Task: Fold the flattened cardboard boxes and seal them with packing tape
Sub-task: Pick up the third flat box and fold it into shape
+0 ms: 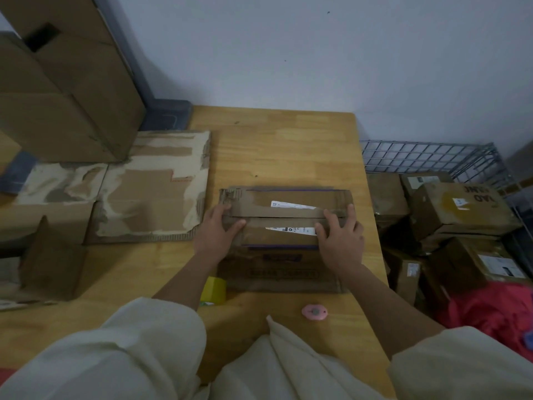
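A brown cardboard box [284, 203] stands on the wooden table [282, 145], its two top flaps folded down and meeting along a middle seam, with torn white labels on them. My left hand [216, 229] presses flat on the left end of the flaps, fingers straight. My right hand [340, 235] presses on the right end the same way. A yellow roll of packing tape [214, 290] sits by the box's near left corner, partly behind my left forearm.
A small pink cutter [314, 312] lies near the table's front edge. Flattened, torn cardboard [150, 186] covers the table's left side, with tall boxes [66, 82] behind it. A wire basket [438, 157] with sealed boxes [458, 209] and a red cloth [490, 307] sits to the right.
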